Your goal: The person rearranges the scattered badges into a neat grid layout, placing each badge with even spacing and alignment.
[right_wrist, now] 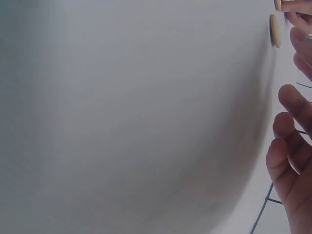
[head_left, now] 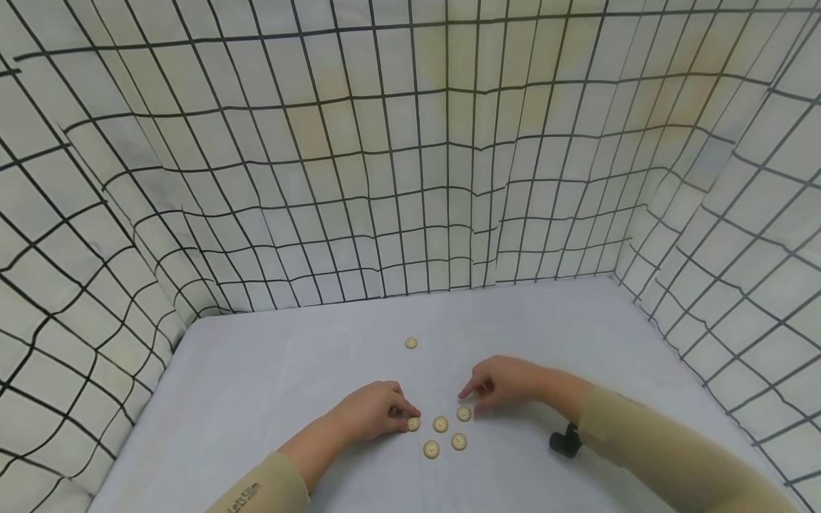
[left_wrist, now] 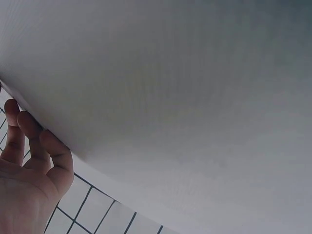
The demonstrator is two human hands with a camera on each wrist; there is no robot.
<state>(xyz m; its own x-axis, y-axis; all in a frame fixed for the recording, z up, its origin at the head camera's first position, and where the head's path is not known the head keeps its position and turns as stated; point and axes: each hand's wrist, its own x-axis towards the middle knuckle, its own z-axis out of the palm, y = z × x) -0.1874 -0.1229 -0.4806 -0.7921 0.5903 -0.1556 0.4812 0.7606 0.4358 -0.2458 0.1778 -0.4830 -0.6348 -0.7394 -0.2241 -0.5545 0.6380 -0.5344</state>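
Several round, pale wooden buttons lie on the white table. My left hand (head_left: 372, 412) pinches the leftmost button (head_left: 413, 424) of the near group between thumb and index finger; the left wrist view shows the curled fingers (left_wrist: 54, 151) but not this button. Over on the right, my right hand (head_left: 507, 380) hovers low with its index finger extended and holds nothing. Its thumb is beside the rightmost button (head_left: 464, 413); whether they touch I cannot tell. Between the hands sits a middle button (head_left: 440, 425), with two more, a lower-left button (head_left: 431, 449) and a lower-right button (head_left: 458, 441), nearer me.
One separate button (head_left: 411, 343) lies farther back on the table (head_left: 308, 342). White walls with a black grid (head_left: 398, 171) rise behind and at both sides. A black device (head_left: 565, 442) protrudes under the right forearm, by the beige sleeve (head_left: 661, 442).
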